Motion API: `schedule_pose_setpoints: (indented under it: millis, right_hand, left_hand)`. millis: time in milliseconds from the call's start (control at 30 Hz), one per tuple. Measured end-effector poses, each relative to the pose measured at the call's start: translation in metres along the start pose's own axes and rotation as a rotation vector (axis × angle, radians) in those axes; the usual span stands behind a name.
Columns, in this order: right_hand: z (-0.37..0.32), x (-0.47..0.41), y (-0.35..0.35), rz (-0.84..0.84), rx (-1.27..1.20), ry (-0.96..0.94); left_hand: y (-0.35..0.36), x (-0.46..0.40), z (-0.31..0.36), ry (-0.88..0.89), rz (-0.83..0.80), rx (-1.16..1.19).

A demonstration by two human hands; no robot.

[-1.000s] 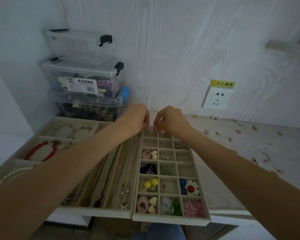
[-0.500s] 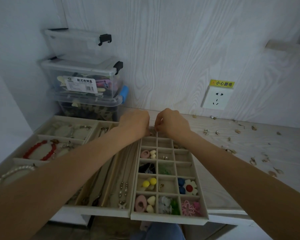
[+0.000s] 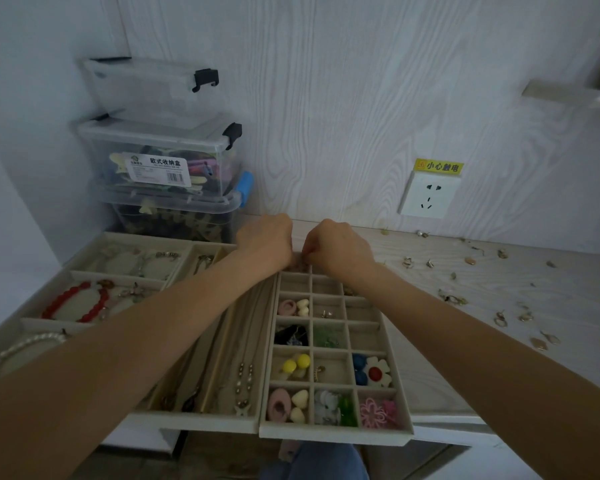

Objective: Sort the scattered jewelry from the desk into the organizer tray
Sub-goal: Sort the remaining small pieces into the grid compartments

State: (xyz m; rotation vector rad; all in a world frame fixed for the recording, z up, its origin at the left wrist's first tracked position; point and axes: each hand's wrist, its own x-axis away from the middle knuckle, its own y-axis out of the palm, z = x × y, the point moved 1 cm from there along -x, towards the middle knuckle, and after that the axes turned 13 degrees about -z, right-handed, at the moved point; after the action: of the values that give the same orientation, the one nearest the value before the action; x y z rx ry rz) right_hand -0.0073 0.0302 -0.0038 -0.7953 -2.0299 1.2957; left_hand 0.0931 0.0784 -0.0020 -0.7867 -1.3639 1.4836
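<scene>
- Grid organizer tray [image 3: 400, 403]: beige, many small square cells, its near edge overhanging the desk [image 3: 499, 289].
- Left hand [image 3: 265, 242] and right hand [image 3: 340, 247]: both at the tray's far edge, knuckles up, fingers curled inward and meeting over the far-left cell. Whatever they may be pinching is hidden, so a hold cannot be told.
- Scattered earrings [image 3: 452, 298]: loose on the desk right of the tray.
- Red bead bracelet [image 3: 78, 301]: in a wider tray left of the grid tray.
- Stacked clear storage boxes [image 3: 160, 161]: behind that, against the wall.
</scene>
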Motion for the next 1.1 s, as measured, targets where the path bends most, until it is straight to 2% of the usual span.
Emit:
schedule_pose_setpoints:
  millis: [267, 633, 933, 1100]
  right_hand:
    - [-0.005, 0.005, 0.000, 0.041, 0.120, 0.003]
    - [-0.007, 0.010, 0.002, 0.079, 0.117, -0.007]
    - [-0.010, 0.015, 0.005, 0.077, 0.448, -0.144]
    - [-0.008, 0.016, 0.007, 0.064, 0.502, -0.159]
  left_hand:
    - [0.000, 0.003, -0.005, 0.061, -0.072, 0.182]
    - [0.001, -0.002, -0.007, 0.016, -0.111, 0.175]
    - [-0.001, 0.000, -0.011, 0.018, -0.120, 0.248]
    - [-0.001, 0.001, -0.010, 0.032, -0.135, 0.260]
